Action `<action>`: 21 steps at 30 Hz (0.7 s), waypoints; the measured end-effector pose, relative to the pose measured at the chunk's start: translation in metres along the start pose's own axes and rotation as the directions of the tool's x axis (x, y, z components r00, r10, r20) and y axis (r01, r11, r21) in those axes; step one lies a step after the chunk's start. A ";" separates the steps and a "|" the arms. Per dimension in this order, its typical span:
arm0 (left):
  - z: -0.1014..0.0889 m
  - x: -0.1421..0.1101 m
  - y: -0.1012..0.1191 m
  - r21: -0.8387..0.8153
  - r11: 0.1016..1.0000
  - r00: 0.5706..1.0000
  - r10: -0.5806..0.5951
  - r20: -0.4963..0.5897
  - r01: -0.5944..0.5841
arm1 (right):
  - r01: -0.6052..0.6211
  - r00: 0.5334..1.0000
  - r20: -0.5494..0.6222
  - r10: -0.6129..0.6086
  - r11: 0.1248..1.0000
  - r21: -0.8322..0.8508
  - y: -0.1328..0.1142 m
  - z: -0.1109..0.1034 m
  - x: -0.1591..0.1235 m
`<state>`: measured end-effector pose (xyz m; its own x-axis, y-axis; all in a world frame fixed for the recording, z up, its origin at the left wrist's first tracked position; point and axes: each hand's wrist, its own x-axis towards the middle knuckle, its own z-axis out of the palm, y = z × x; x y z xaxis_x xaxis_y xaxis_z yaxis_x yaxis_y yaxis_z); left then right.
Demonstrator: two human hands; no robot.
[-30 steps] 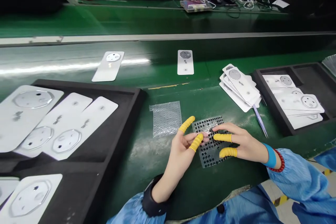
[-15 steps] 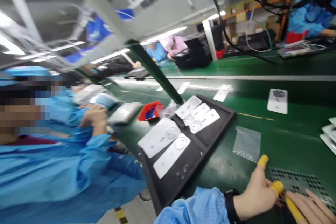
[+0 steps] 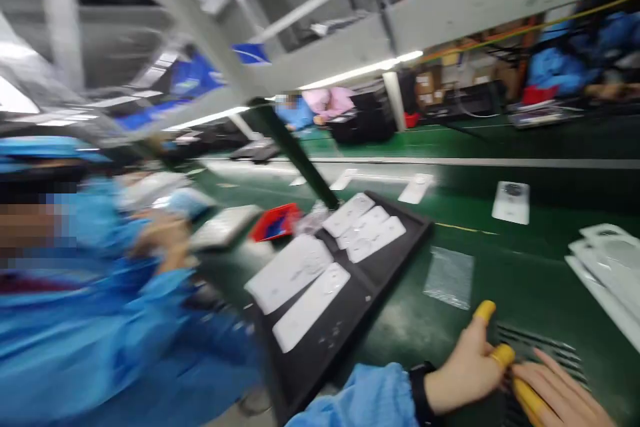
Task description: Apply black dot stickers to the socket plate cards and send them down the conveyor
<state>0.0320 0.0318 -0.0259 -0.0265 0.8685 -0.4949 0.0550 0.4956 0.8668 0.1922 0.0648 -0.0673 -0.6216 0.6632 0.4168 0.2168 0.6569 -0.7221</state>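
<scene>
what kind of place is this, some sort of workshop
Probably a factory assembly line, though the picture is blurred: a long green bench runs through the room, a black tray on it holds flat white panels, and a person in a blue smock is beside it.

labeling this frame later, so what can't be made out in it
All in the head view:
Anything held between left hand and right hand: hidden by the fingers.
Right wrist: cut off by the bottom edge.
Black-dotted sheet: dots smeared by blur, part covered by the right hand.
White panel stack: cut off by the right edge.
Co-worker's hands: blurred, contents unclear.
</scene>
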 end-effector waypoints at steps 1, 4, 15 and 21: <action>-0.006 -0.002 0.005 0.043 0.999 0.999 -0.008 0.034 0.007 | -0.046 0.999 0.011 0.046 0.999 -0.008 -0.005 -0.012 -0.011; -0.031 0.004 0.027 0.208 0.978 0.994 -0.020 0.110 -0.004 | -0.243 0.969 0.072 0.237 0.967 0.081 -0.021 -0.029 -0.016; 0.035 0.207 0.204 0.620 0.779 0.855 0.381 -0.351 -0.093 | -0.379 0.814 -0.140 0.564 0.697 0.608 -0.028 -0.053 0.013; 0.048 0.245 0.209 0.609 0.791 0.870 0.339 -0.358 -0.058 | -0.358 0.771 -0.219 0.599 0.690 0.629 -0.028 -0.060 0.013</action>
<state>0.0847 0.3485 0.0313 -0.3612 0.9254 -0.1147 0.6531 0.3389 0.6772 0.2233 0.0769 -0.0081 -0.1847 0.9828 0.0095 -0.1008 -0.0093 -0.9949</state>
